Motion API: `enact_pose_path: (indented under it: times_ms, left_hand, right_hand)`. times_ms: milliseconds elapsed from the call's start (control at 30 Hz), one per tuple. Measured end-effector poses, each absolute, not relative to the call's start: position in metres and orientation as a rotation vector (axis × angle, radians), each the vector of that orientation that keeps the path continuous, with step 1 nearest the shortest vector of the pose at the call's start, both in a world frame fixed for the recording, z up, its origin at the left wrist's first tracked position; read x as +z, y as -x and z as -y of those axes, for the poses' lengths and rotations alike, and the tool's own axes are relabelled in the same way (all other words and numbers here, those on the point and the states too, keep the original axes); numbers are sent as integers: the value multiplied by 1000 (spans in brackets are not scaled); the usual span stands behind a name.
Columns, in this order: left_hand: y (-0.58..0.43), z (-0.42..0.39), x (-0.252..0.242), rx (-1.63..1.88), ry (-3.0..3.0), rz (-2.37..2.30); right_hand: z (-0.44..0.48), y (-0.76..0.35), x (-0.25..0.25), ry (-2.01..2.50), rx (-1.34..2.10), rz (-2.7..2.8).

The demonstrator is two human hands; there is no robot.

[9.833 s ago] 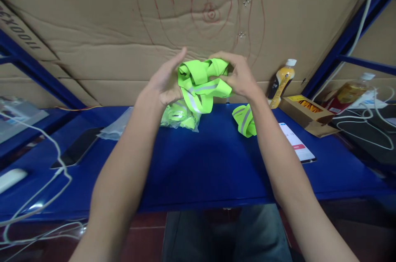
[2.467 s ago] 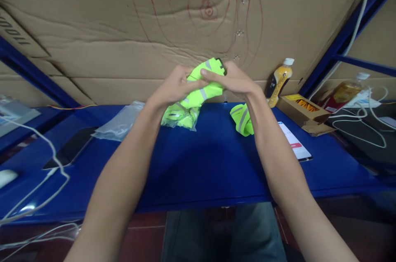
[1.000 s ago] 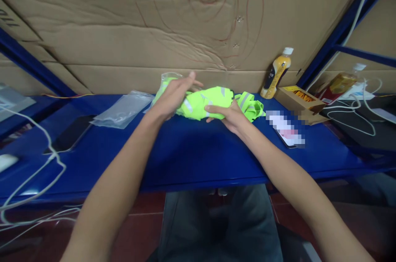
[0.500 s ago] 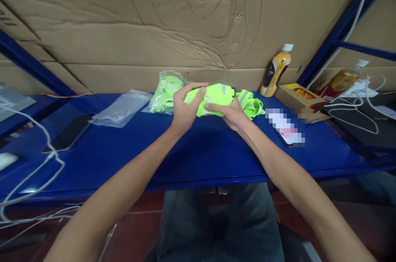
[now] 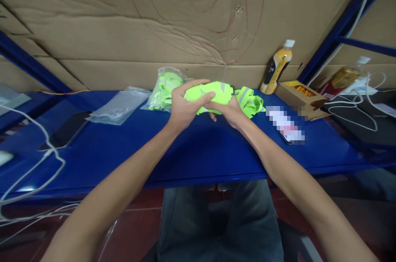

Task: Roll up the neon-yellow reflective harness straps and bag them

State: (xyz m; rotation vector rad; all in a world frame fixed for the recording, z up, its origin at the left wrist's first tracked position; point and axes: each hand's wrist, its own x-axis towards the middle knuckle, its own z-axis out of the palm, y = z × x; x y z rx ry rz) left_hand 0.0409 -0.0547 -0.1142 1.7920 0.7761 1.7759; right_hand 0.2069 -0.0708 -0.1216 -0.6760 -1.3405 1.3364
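Both my hands grip a folded bundle of neon yellow-green reflective strap (image 5: 213,88), with silver-grey stripes and a small black piece at its right end. My left hand (image 5: 185,103) wraps the bundle's left end, thumb across the front. On the lower right side, my right hand (image 5: 230,110) is closed round it, with some fingers hidden behind. A loose heap of the same reflective strap (image 5: 251,103) lies on the blue table just right of my right hand. Left of my hands stands a clear plastic bag (image 5: 165,88) filled with more such strap.
Flat clear bags (image 5: 120,105) and a dark phone (image 5: 66,130) lie to the left, near white cables (image 5: 49,140). On the right are a blurred-out phone (image 5: 286,126), a yellow drink bottle (image 5: 276,68) and an open carton (image 5: 303,99). Cardboard (image 5: 108,39) walls the back.
My hands have shifted their hold on the strap bundle: the left thumb reaches further right across it, and a fingertip now shows beneath. The view has tilted slightly.
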Motion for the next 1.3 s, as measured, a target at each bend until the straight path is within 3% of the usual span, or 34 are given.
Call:
enact_pose_path:
  times_ms: [367, 533, 800, 1300]
  left_hand:
    - [-39, 51, -108, 1702, -1434, -719]
    - [-39, 49, -108, 1743, -1454, -741]
    - [-49, 52, -128, 1705, -1551, -766]
    - [-48, 53, -130, 1723, -1698, -822]
  right_hand:
    - [75, -206, -111, 785, 1301, 1343]
    - [55, -212, -117, 743, 954, 1101]
    - [46, -212, -127, 779, 710, 1266]
    - [44, -210, -133, 817, 772, 1397]
